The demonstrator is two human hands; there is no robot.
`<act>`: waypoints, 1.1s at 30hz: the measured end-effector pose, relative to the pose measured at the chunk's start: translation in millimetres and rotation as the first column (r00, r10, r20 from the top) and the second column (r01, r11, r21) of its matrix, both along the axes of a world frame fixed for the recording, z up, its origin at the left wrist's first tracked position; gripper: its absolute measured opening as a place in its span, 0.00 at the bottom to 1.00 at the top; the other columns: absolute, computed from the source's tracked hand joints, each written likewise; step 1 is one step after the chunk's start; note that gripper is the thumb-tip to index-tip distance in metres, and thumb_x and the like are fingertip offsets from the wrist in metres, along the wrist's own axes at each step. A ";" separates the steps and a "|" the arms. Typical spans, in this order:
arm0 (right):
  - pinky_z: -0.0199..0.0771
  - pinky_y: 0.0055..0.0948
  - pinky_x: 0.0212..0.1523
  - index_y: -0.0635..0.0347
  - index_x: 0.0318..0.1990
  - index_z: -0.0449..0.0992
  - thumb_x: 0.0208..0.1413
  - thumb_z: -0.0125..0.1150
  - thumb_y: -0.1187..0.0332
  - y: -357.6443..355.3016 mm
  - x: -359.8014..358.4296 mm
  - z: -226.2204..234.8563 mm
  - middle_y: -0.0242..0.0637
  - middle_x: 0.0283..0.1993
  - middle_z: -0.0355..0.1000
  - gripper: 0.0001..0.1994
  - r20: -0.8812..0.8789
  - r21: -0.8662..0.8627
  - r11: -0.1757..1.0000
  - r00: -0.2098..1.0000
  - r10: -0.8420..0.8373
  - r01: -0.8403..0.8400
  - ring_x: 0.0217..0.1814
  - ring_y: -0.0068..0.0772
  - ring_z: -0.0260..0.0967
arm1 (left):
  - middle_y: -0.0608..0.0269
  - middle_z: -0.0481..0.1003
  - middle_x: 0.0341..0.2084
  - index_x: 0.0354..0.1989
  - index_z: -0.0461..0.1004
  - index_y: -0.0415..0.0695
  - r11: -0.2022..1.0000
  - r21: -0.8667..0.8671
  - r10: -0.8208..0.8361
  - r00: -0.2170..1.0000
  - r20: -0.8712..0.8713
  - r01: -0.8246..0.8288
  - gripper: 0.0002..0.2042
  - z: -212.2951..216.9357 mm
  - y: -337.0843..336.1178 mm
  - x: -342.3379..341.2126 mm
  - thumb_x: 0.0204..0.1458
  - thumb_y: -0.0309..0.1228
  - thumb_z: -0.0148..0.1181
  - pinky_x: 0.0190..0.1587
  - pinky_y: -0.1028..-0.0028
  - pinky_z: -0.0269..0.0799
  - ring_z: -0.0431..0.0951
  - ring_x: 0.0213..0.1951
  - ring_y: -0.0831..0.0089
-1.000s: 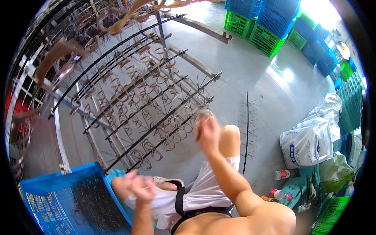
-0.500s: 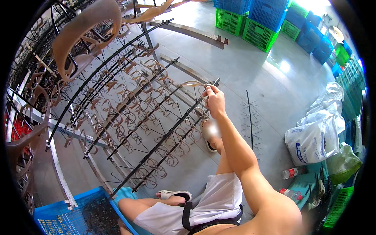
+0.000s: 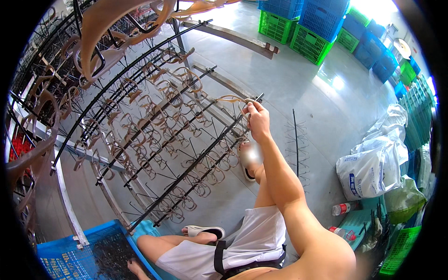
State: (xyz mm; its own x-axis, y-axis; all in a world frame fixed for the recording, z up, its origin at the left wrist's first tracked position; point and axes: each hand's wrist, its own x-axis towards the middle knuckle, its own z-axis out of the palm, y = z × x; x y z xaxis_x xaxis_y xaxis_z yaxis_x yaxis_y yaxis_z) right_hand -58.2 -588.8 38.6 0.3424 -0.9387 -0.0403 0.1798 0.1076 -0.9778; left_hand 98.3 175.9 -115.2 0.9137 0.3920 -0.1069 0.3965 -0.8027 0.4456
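Observation:
My right hand is closed, thumb and fingers pinching a tan loop-shaped plastic piece by the far end of a black rod. Wire prongs stick out from this rod and its neighbours, and many similar tan loops hang on them. At the lower left my left hand reaches into a blue basket that holds a heap of small dark, thin pieces. Only part of this hand shows, against the heap; its fingers are too indistinct to tell what they hold.
A metal rack carries the rods. On the floor to the right lies a bare pronged rod. Beyond it are white sacks, a plastic bottle and a teal crate. Green crates and blue crates stand behind.
My left hand has come into view inside the blue basket, over the dark pieces. The right hand stays at the rod's end with the tan piece. My view has shifted slightly.

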 end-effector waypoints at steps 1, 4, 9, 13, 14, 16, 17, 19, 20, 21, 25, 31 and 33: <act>0.56 0.17 0.15 0.60 0.41 0.75 0.60 0.49 0.66 1.4 0.5 0.4 0.28 0.24 0.71 0.10 -0.008 -0.010 1.000 1.000 0.002 -0.002 0.18 0.12 0.56 | 0.41 0.75 0.34 0.38 0.73 0.30 0.991 -0.045 0.127 0.992 -0.008 -0.127 0.20 -5.1 1.4 1.3 0.42 0.36 0.50 0.42 0.59 0.67 0.74 0.36 0.48; 0.57 0.18 0.15 0.60 0.40 0.76 0.59 0.51 0.65 2.8 2.5 0.2 0.27 0.24 0.71 0.11 -0.028 -0.037 0.999 0.999 0.032 -0.033 0.18 0.13 0.57 | 0.41 0.75 0.34 0.38 0.73 0.30 0.991 -0.079 0.116 0.990 0.079 -0.110 0.20 -12.4 12.6 -1.2 0.43 0.36 0.50 0.42 0.60 0.66 0.73 0.36 0.48; 0.55 0.19 0.15 0.60 0.37 0.77 0.57 0.55 0.62 18.9 9.0 8.2 0.26 0.21 0.69 0.11 -0.108 -0.041 0.998 0.993 -0.053 0.049 0.18 0.13 0.57 | 0.42 0.75 0.32 0.37 0.72 0.29 0.989 -0.127 -0.064 0.996 0.066 0.072 0.18 -6.1 7.4 -4.8 0.46 0.34 0.50 0.42 0.63 0.67 0.73 0.35 0.52; 0.52 0.18 0.12 0.60 0.40 0.77 0.58 0.54 0.63 21.9 9.8 -1.2 0.28 0.21 0.68 0.12 -0.097 -0.066 0.986 0.983 -0.157 0.151 0.14 0.13 0.52 | 0.44 0.74 0.32 0.36 0.71 0.30 0.985 -0.152 -0.078 0.997 -0.009 0.076 0.16 -2.2 -6.5 -9.1 0.47 0.33 0.50 0.40 0.64 0.67 0.73 0.34 0.56; 0.52 0.18 0.12 0.60 0.40 0.77 0.58 0.54 0.63 26.1 18.0 -3.5 0.28 0.21 0.68 0.11 -0.100 -0.071 0.989 0.986 -0.134 0.128 0.14 0.13 0.52 | 0.45 0.74 0.32 0.36 0.71 0.30 0.987 -0.151 -0.053 0.997 0.048 0.060 0.15 1.2 7.7 -16.1 0.47 0.33 0.50 0.40 0.64 0.67 0.73 0.34 0.56; 0.52 0.18 0.12 0.61 0.39 0.77 0.58 0.54 0.63 25.1 17.5 -4.0 0.27 0.20 0.67 0.11 -0.121 -0.104 0.986 0.983 -0.139 0.126 0.14 0.13 0.52 | 0.46 0.74 0.31 0.35 0.71 0.31 0.982 -0.171 -0.050 0.988 0.144 0.074 0.14 -10.1 17.4 -14.6 0.47 0.32 0.50 0.39 0.65 0.67 0.73 0.33 0.57; 0.52 0.18 0.13 0.60 0.38 0.77 0.58 0.54 0.63 25.4 15.4 -2.4 0.27 0.19 0.67 0.11 -0.122 -0.108 0.986 0.982 -0.143 0.130 0.15 0.13 0.53 | 0.47 0.74 0.31 0.34 0.71 0.31 0.976 -0.208 -0.041 0.991 0.130 0.068 0.14 -6.9 6.1 -16.9 0.47 0.32 0.50 0.38 0.65 0.67 0.72 0.32 0.57; 0.51 0.18 0.16 0.60 0.36 0.78 0.57 0.54 0.63 27.6 10.8 1.3 0.26 0.18 0.67 0.10 -0.121 -0.106 0.985 0.981 -0.149 0.137 0.16 0.12 0.54 | 0.48 0.73 0.30 0.33 0.70 0.32 0.961 -0.272 -0.026 0.994 0.105 0.054 0.13 21.0 -30.9 -24.0 0.46 0.31 0.50 0.38 0.65 0.67 0.72 0.31 0.58; 0.51 0.18 0.16 0.60 0.36 0.78 0.57 0.54 0.64 28.5 11.3 1.6 0.25 0.18 0.67 0.10 -0.098 -0.083 0.988 0.985 -0.140 0.132 0.16 0.12 0.54 | 0.48 0.73 0.29 0.32 0.70 0.32 0.967 -0.248 -0.035 0.996 0.080 0.054 0.12 21.1 -28.0 -23.0 0.46 0.31 0.50 0.38 0.65 0.67 0.72 0.31 0.59; 0.51 0.18 0.16 0.60 0.36 0.78 0.58 0.54 0.64 29.2 11.7 1.5 0.25 0.18 0.66 0.10 -0.076 -0.059 0.990 0.988 -0.131 0.127 0.17 0.12 0.53 | 0.49 0.73 0.29 0.32 0.70 0.32 0.973 -0.224 -0.045 0.997 0.055 0.056 0.12 19.9 -23.1 -20.0 0.46 0.31 0.50 0.37 0.65 0.67 0.71 0.31 0.59; 0.51 0.18 0.16 0.60 0.37 0.78 0.58 0.54 0.64 26.0 9.3 -4.3 0.23 0.17 0.63 0.10 -0.038 -0.046 0.996 0.996 -0.084 0.082 0.16 0.12 0.53 | 0.50 0.73 0.27 0.30 0.70 0.33 0.908 -0.417 -0.024 1.000 0.014 0.027 0.12 10.2 -15.3 -17.7 0.46 0.31 0.50 0.36 0.65 0.67 0.71 0.29 0.61; 0.47 0.17 0.16 0.60 0.39 0.77 0.59 0.54 0.64 34.3 6.4 -4.5 0.19 0.18 0.58 0.10 -0.144 -0.197 0.980 0.989 -0.018 -0.011 0.17 0.11 0.49 | 0.45 0.73 0.30 0.39 0.70 0.32 0.972 -0.211 -0.117 0.993 -0.036 0.106 0.16 27.4 -31.4 -23.1 0.49 0.34 0.50 0.36 0.67 0.67 0.72 0.31 0.58; 0.47 0.17 0.16 0.60 0.41 0.77 0.59 0.54 0.64 37.5 8.5 -1.7 0.18 0.18 0.58 0.10 -0.186 -0.240 0.969 0.982 0.012 -0.057 0.18 0.10 0.49 | 0.44 0.73 0.34 0.42 0.70 0.30 0.980 -0.170 -0.108 0.994 -0.021 0.103 0.18 21.5 -24.2 -22.4 0.49 0.35 0.51 0.41 0.66 0.66 0.72 0.36 0.57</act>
